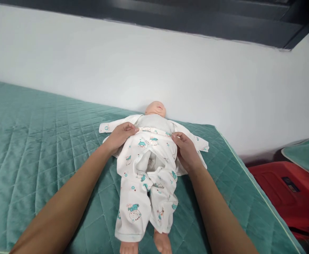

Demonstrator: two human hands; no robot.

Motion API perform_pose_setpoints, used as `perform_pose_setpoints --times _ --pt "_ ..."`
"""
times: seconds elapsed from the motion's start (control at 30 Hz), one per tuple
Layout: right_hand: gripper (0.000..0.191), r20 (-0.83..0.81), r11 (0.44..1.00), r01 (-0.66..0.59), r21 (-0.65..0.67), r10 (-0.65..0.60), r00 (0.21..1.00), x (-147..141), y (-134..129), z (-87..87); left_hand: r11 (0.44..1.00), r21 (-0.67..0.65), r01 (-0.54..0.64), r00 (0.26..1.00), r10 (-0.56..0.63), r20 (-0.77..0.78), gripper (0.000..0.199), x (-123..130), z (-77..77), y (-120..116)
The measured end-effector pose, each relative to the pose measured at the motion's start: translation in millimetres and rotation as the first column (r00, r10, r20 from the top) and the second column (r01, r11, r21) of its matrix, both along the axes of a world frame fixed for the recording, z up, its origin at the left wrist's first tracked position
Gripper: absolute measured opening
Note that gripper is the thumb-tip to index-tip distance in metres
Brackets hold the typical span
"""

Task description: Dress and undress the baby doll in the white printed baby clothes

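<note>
Fingers (133, 128) of the left hand (119, 137) pinch one side of the waistband (154, 131) of white printed trousers (133, 187), while those of the right hand (187, 151) pinch its other side. The trousers are on a doll (155, 108) lying face up at the centre and lower middle of the frame, bare feet at the bottom edge. Its open shirt (200, 143) spreads out either side, on a green quilt (51, 148). Lower right sits a red object (270, 194).

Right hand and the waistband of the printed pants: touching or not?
Touching. The head view shows it: the right hand pinches the waistband near its right end, with no gap between thumb and cloth.
</note>
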State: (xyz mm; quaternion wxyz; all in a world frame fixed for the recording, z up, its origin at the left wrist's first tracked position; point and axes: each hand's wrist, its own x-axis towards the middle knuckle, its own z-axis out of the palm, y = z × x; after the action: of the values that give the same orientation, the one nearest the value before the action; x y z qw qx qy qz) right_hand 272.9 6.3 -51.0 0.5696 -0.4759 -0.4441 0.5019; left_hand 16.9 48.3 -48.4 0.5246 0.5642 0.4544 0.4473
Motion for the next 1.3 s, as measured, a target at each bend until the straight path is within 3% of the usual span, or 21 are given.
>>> perform_pose_setpoints --times 0.17,0.3,0.43,0.53,0.67,0.83,1.07,1.3 --pt "0.025 -0.238 0.996 -0.051 -0.07 0.033 0.971 9.6 -0.2 2.1 0.991 -0.045 0.123 0.992 -0.123 0.002 0.035 -9.1 2.4 -5.1" --pt "0.023 -0.268 0.994 -0.023 -0.107 -0.007 0.964 13.2 0.1 1.4 0.977 -0.06 0.207 0.971 -0.212 -0.109 0.031 -14.8 10.1 -10.5" --pt "0.027 0.03 0.994 -0.036 -0.107 0.04 0.999 20.2 -2.0 1.9 0.954 -0.078 0.289 0.937 -0.298 -0.179 0.025 -23.4 17.5 -15.0" --pt "0.032 0.295 0.989 -0.087 -0.117 0.118 0.948 29.9 -3.5 4.3 0.925 -0.106 0.365 0.909 -0.379 -0.174 0.024 -29.2 20.1 -16.1" --pt "0.029 0.392 0.969 -0.219 -0.115 0.247 0.886 41.2 -6.0 9.7 0.899 -0.105 0.424 0.888 -0.436 -0.144 0.032 -29.9 20.9 -16.3" --pt "0.026 0.357 0.947 -0.296 -0.124 0.321 0.877 43.7 -8.4 11.9 0.916 -0.104 0.387 0.904 -0.399 -0.154 0.027 -24.0 21.8 -17.7" --pt "0.028 0.451 0.974 -0.188 -0.13 0.227 0.863 42.6 -5.7 5.1 0.943 -0.085 0.321 0.924 -0.332 -0.189 0.024 -21.4 15.7 -14.9" --pt "0.019 0.654 0.993 -0.106 -0.048 0.111 0.748 36.8 -0.4 0.1 0.974 -0.003 0.226 0.944 -0.22 -0.247 0.016 -19.0 7.2 -10.0"
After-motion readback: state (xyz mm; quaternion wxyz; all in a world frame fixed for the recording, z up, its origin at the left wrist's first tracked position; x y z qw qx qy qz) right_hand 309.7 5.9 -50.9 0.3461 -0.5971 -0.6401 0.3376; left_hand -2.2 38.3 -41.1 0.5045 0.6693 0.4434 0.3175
